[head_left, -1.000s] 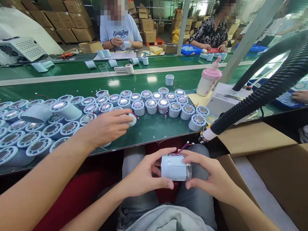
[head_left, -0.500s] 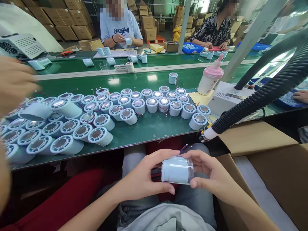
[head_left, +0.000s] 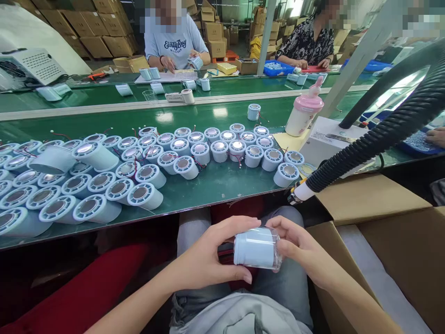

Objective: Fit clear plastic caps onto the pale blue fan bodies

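I hold a pale blue cylinder part (head_left: 255,248) with a clear end over my lap, lying on its side. My left hand (head_left: 212,257) grips its left end with thumb below and fingers over the top. My right hand (head_left: 301,248) wraps its clear right end. Both hands are closed on it. On the green conveyor table (head_left: 215,185) in front of me stand and lie several similar pale blue round parts (head_left: 146,176) with metal discs and red wires.
A pink-capped bottle (head_left: 303,113) and a white box (head_left: 330,139) stand at the right. A black ribbed hose (head_left: 375,139) crosses above an open cardboard box (head_left: 382,241). Two people work at the far side of the belt; another person's hand (head_left: 435,136) shows at the right edge.
The other person's arm that reached over the parts from the left has withdrawn out of view. The part in my hands has turned, and its wires no longer stick up.
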Demonstrator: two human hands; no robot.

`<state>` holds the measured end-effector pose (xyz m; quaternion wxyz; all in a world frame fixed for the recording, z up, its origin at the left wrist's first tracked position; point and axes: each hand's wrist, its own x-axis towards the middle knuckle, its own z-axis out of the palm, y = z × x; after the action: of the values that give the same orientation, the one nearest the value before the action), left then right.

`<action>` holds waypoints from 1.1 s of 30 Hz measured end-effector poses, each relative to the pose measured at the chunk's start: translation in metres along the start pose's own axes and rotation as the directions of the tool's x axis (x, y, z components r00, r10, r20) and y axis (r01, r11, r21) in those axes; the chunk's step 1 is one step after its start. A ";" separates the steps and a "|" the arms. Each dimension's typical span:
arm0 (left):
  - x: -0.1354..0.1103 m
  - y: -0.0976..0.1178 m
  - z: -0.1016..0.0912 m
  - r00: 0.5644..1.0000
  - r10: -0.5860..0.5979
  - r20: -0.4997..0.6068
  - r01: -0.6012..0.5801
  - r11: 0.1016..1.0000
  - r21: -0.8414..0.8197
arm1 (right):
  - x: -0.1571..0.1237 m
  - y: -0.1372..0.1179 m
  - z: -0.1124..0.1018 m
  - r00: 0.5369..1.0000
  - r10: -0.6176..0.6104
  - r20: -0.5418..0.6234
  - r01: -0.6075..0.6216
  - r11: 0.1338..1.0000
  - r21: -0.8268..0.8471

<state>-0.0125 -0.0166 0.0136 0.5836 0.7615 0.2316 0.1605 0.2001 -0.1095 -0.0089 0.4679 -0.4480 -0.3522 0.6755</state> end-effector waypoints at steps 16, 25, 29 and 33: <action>0.002 -0.016 -0.002 0.960 0.279 0.039 -0.280 0.959 0.036 | 0.005 0.001 0.010 0.962 0.272 0.004 -0.271 0.958 0.092; -0.006 0.002 0.004 0.999 0.032 -0.010 -0.033 0.995 -0.098 | -0.001 0.009 0.006 0.987 0.156 0.031 -0.152 0.983 -0.098; -0.007 0.005 0.007 0.996 -0.081 -0.024 0.073 0.969 -0.235 | -0.007 0.008 -0.008 0.877 -0.452 0.165 0.441 0.618 -0.651; -0.006 0.001 0.009 0.990 -0.143 0.009 0.140 0.949 -0.281 | -0.007 0.006 -0.015 0.643 -0.620 0.449 0.672 0.176 -0.720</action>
<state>-0.0132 -0.0275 0.0119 0.6946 0.6514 0.2638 0.1538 0.2132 -0.1172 -0.0178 0.4170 -0.4036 -0.7982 0.1617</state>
